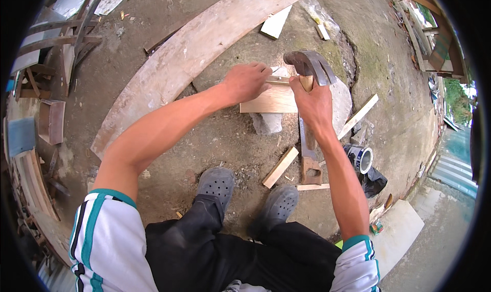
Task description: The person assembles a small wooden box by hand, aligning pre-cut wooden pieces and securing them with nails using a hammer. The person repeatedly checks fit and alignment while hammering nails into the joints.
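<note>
My left hand (248, 82) is closed at the left end of a thin wooden strip (279, 80). The strip lies along the far edge of a pale wooden board (271, 100), which rests on a rough stone block (267, 123). Wrapped around the handle close to the head, my right hand (313, 105) grips a claw hammer (307, 67). The hammer's metal head sticks up above that fist, with its claw turned to the right. My right thumb side is against the strip's right end. Both hands' fingertips are partly hidden.
A handsaw (310, 169) lies below the block, beside a short wood offcut (280, 167). To the right are a paint can (359, 159) and a black plastic bag (374, 182). A long curved-looking plank (189, 51) stretches across the upper left. Scrap wood (61, 41) is piled at far left.
</note>
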A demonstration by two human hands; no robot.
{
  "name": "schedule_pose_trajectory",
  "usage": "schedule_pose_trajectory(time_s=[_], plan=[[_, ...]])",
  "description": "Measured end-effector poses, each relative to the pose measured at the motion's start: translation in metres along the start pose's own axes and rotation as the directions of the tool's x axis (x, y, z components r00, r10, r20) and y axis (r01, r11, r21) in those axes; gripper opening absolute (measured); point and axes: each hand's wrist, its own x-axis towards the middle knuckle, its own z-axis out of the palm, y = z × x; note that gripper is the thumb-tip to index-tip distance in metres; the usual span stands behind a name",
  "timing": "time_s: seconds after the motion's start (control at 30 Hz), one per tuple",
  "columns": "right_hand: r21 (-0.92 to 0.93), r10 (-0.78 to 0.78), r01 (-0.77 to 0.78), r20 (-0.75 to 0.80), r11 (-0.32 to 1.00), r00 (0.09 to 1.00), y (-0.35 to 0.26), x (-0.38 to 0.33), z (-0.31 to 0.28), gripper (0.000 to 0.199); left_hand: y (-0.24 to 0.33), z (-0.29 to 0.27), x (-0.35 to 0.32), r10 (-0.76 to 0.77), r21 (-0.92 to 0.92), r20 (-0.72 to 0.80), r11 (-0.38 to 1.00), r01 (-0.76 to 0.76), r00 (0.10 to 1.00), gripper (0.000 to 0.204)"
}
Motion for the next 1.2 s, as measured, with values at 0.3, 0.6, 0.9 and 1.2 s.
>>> schedule_pose_trajectory(time_s=[0.3,0.6,0.9,1.2], plan=[[-0.089,-0.037,0.034,-0.036,0.995,0.999,0.019,-0.002,0.025,0.041,-0.006,0.007,0.004,-0.023,-0.092,0.002,0.996,0.023,1.0,0.027],[-0.061,0.101,-0.101,-0.001,0.993,0.995,0.049,0.003,0.037,0.027,0.005,-0.003,0.018,-0.126,-0.081,0.194,0.986,0.144,0.973,0.025],[0.211,-0.062,0.12,-0.259,0.97,0.964,0.002,-0.01,0.016,0.04,-0.001,-0.006,0.015,-0.127,-0.062,0.225,0.988,0.144,0.966,0.026],[-0.05,0.205,-0.204,0.005,0.978,0.979,0.017,0.012,0.011,0.035,-0.002,-0.003,0.016,-0.11,-0.063,0.224,0.99,0.127,0.968,0.026]])
